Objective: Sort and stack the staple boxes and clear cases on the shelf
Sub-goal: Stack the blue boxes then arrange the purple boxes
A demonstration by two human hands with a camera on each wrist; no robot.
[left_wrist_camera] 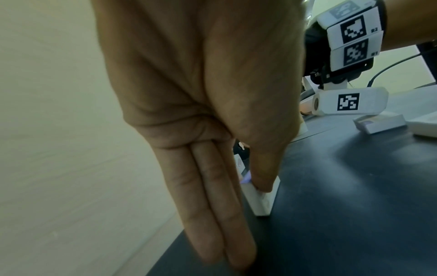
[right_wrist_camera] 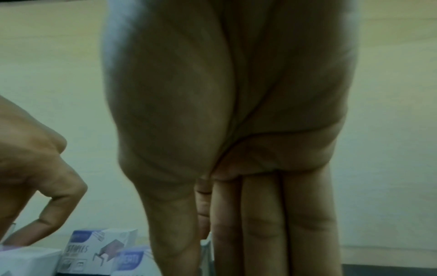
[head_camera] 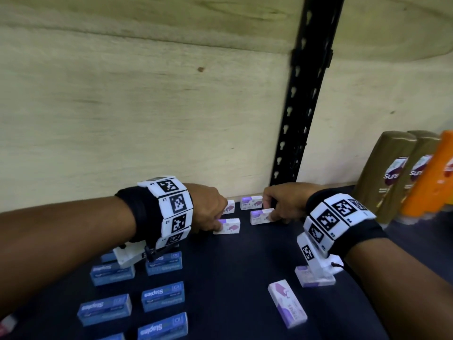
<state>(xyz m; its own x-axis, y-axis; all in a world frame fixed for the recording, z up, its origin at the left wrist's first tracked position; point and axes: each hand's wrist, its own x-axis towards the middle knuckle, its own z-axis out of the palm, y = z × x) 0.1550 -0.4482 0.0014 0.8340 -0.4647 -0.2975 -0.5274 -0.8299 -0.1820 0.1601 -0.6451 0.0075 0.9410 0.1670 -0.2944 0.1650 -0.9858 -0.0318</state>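
two hands at shelf's back, left hand (head_camera: 208, 209) pinching white staple box (head_camera: 226, 226), right hand (head_camera: 282, 202) another (head_camera: 261, 216), both flat, crosswise

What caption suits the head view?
Both hands, left hand and right hand, pinch small white-and-purple staple boxes at the shelf's back.

Head view looks down; wrist views close behind hands (head_camera: 245, 207), sharing white boxes (head_camera: 261, 216).

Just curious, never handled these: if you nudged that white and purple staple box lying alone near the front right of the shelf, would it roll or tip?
The white and purple staple box lies flat on a broad face, so it would probably slide, not roll or tip. Its crisp edges suggest stiff card. Full of staples, it is likely heavy for its size.
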